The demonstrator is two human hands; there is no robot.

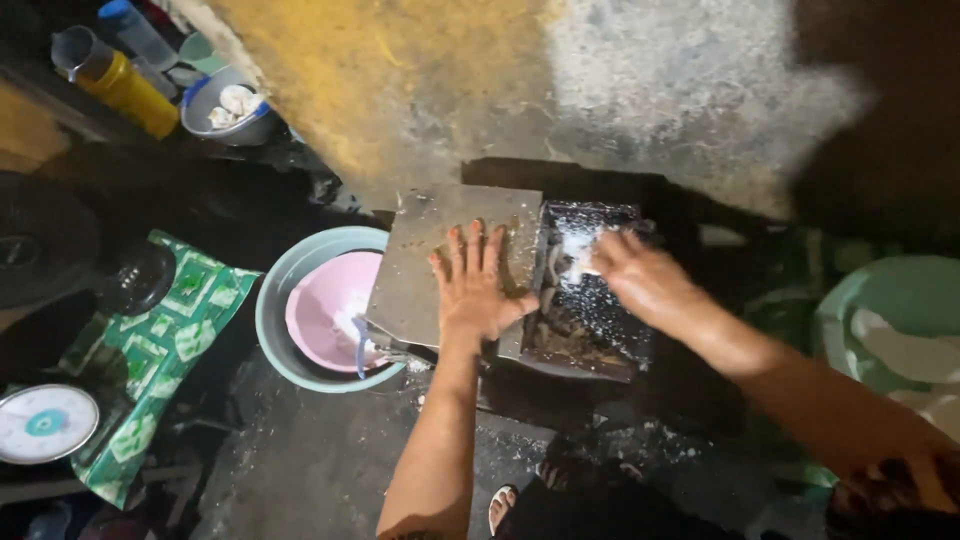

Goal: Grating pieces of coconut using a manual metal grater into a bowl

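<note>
My left hand lies flat, fingers spread, on a grey metal plate. The plate covers the left part of a dark rectangular tray. My right hand reaches into the tray's uncovered right part, fingers curled over a white powdery or grainy patch. Whether the fingers hold any of it I cannot tell. White grains are scattered over the tray's dark contents. My foot in a sandal shows at the bottom.
A light blue basin with a pink bowl inside sits left of the plate. A green patterned cloth and a round scale are further left. A yellow bottle and a small bowl stand at top left. A pale green tub is at right.
</note>
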